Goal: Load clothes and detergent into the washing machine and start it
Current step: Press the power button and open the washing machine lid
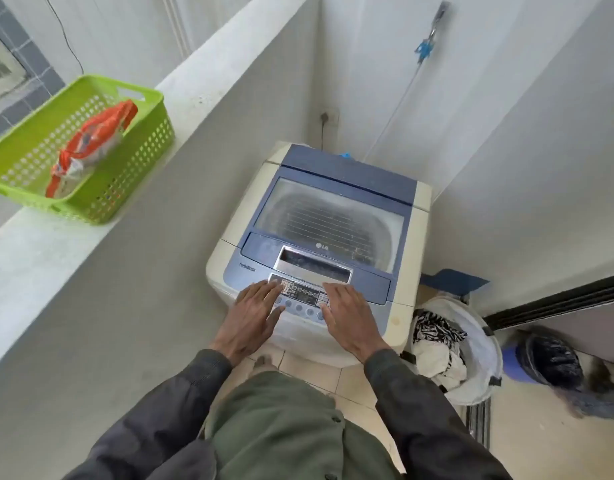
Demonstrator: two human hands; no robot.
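Both hands, left (255, 313) and right (350, 315), flat and empty on washing machine (317, 237) panel; lid seemingly shut — hook fingertips under its front recess, lift evenly.

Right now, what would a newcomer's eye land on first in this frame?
Both hands, left hand and right hand, lie flat on the control panel of the shut washing machine. A green basket sits on the ledge, left; a laundry hamper of clothes stands right.
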